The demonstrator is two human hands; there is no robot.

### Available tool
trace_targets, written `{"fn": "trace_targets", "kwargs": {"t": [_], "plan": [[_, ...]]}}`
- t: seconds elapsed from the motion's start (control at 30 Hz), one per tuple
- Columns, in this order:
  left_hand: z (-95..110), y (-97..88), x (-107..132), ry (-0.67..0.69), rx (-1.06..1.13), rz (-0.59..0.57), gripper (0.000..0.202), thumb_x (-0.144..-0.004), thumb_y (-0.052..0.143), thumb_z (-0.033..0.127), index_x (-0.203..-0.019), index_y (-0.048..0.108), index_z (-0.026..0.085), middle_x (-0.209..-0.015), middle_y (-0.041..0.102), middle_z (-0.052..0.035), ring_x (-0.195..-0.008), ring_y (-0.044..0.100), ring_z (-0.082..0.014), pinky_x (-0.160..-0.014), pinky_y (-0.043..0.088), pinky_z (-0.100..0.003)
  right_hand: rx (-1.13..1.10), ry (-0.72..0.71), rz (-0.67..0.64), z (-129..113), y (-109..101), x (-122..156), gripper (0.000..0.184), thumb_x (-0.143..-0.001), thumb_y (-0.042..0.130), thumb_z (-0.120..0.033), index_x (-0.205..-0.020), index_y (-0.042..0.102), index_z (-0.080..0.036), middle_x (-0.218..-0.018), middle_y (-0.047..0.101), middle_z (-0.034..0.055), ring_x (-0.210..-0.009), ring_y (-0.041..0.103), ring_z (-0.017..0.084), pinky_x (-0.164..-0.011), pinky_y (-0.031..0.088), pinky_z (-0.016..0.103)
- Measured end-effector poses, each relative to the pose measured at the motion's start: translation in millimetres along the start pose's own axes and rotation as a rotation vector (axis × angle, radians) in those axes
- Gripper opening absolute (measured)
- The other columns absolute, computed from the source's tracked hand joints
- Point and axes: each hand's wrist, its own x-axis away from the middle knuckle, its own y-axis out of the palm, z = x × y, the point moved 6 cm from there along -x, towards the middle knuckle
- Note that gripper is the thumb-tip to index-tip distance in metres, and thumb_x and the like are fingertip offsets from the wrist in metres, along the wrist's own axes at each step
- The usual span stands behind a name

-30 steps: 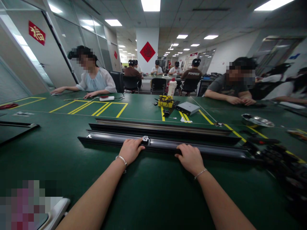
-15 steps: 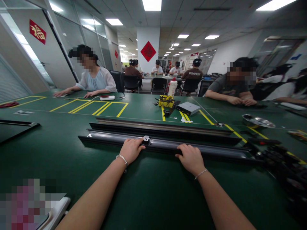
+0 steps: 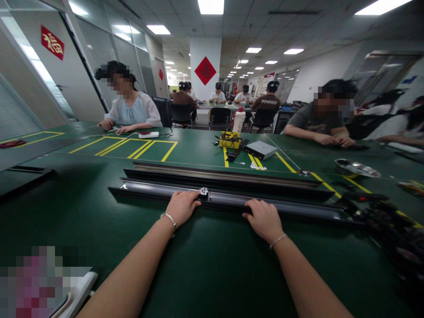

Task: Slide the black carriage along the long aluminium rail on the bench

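So the left hand (image 3: 180,208), mid-frame, and right hand (image 3: 265,217), right of centre, pinch the nearer black rail (image 3: 228,199), the left perhaps touching a small block (image 3: 204,193).

Left hand (image 3: 180,207) lies over the near edge of the front black channel (image 3: 298,211), fingertips at a small silver-and-black block (image 3: 204,193) seated in the trough, while the right hand (image 3: 264,217) curls over the same edge farther right, clear of the block. A second channel (image 3: 228,178) lies parallel just behind, both lengthwise across the green table (image 3: 212,274). Beyond: yellow box (image 3: 227,143) with dark cables, grey box (image 3: 260,150) beside it, metal bowl (image 3: 359,168) to the right; co-workers seated at far left (image 3: 134,110) and far right (image 3: 314,120).
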Motion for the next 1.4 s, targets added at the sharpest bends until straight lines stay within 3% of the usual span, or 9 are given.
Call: {"fn": "trace_targets", "kwargs": {"t": [0.9, 1.4], "plan": [[1.7, 0.4, -0.8, 0.029, -0.007, 0.005, 0.032, -0.082, 0.041, 0.033, -0.113, 0.045, 0.03, -0.104, 0.061, 0.0011, -0.094, 0.052, -0.0161, -0.079, 0.029, -0.034, -0.004, -0.012, 0.037, 1.0, 0.5, 0.2, 0.02, -0.074, 0.049, -0.034, -0.09, 0.054, -0.024, -0.092, 0.058, 0.0008, -0.085, 0.048, 0.018, -0.066, 0.023, 0.03], [3.8, -1.3, -2.0, 0.022, -0.024, -0.053, 0.033, -0.083, 0.037, 0.034, -0.116, 0.043, 0.032, -0.105, 0.06, 0.0007, -0.094, 0.052, -0.0162, -0.078, 0.029, -0.034, -0.017, -0.013, 0.038, 0.7, 0.2, 0.1, 0.019, -0.074, 0.049, -0.034, -0.09, 0.054, -0.024, -0.092, 0.058, 0.0003, -0.084, 0.048, 0.018, -0.067, 0.025, 0.031]]}}
